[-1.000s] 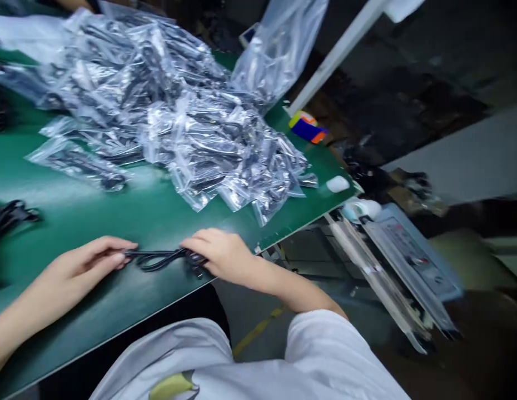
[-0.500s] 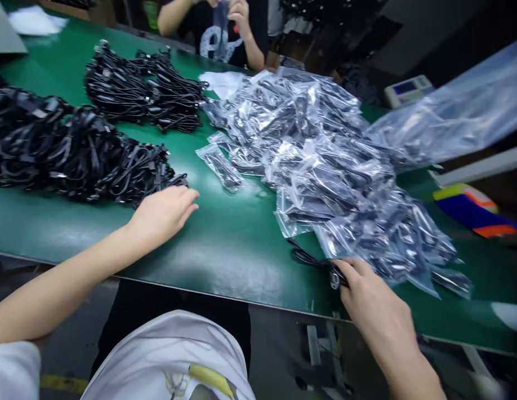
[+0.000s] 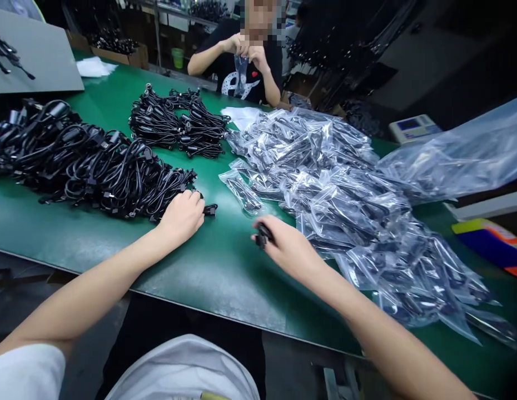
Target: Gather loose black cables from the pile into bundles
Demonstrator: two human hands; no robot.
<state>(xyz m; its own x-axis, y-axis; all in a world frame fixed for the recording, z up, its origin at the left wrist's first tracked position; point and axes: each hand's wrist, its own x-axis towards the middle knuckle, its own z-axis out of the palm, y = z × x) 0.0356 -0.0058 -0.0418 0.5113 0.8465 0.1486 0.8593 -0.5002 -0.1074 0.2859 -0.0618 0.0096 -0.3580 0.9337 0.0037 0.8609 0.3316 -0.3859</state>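
Observation:
My left hand [image 3: 184, 215] rests at the right end of a long pile of bundled black cables [image 3: 112, 172], its fingers closed on a black cable whose connector end [image 3: 210, 210] sticks out to the right. Over the green table [image 3: 225, 261], my right hand [image 3: 283, 244] grips a folded black cable [image 3: 263, 235] between thumb and fingers. To the right lies a large heap of clear plastic bags [image 3: 325, 178] with cables inside. One bagged cable [image 3: 244, 191] sits at the heap's left edge, just above my right hand.
A second pile of black cables [image 3: 179, 122] lies farther back. Across the table a person [image 3: 250, 61] holds a small bag. A large plastic sheet [image 3: 471, 150], a device with a display [image 3: 414, 128] and a blue, orange and yellow object [image 3: 490, 244] are at the right.
My right hand has moved left and away from the table's front edge with the black cable. My left hand has closed on a cable at the pile's end. The view has shifted.

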